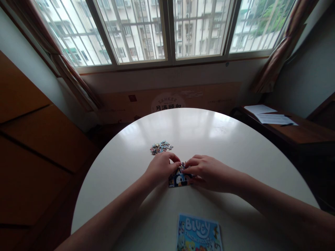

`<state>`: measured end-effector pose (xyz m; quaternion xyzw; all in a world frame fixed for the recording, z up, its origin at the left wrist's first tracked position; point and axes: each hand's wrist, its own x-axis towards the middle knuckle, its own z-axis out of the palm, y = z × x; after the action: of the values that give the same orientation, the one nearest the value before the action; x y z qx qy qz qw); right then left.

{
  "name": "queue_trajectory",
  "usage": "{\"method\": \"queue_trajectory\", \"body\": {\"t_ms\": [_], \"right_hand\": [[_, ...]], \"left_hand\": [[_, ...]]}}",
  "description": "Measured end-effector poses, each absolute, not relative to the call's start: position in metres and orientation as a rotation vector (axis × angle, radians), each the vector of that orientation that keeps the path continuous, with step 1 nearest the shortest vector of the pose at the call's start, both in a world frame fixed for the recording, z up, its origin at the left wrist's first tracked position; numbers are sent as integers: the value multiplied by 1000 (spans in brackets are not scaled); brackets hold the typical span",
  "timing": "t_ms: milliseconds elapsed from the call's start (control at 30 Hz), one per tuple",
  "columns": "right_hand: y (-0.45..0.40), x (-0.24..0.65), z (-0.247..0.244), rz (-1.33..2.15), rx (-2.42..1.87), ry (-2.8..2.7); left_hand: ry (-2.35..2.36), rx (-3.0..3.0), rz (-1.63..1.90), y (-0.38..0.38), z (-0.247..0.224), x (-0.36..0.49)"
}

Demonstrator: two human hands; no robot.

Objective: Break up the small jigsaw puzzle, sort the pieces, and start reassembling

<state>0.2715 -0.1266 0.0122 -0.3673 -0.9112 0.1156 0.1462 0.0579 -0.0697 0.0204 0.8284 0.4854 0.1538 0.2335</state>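
A small, partly assembled jigsaw puzzle [180, 180] with a dark blue cartoon face lies flat on the white table. My left hand [162, 167] is at its upper left edge, thumb and fingers bent in against it. From the other side my right hand [206, 170] reaches over its upper right part, fingers curled and touching it. The fingers cover much of the upper edge, so any single piece between them is hidden. Just beyond my left hand is a heap of loose puzzle pieces [161, 147].
A blue sheet or box lid printed "BLUEY" [199, 233] lies at the near edge of the view. The round white table [117, 174] stands before a barred window. On a brown side table [309, 130] at the right are papers [274, 119] and dark pens.
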Motion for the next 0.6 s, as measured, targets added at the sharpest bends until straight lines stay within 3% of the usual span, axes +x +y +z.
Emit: {"method": "queue_trajectory", "body": {"t_ms": [267, 600], "right_hand": [[-127, 272, 14, 334, -1066, -2628], [-126, 272, 11, 306, -1014, -2646]], "left_hand": [[1321, 2310, 555, -68, 22, 58], [1750, 2162, 539, -18, 29, 0]]}}
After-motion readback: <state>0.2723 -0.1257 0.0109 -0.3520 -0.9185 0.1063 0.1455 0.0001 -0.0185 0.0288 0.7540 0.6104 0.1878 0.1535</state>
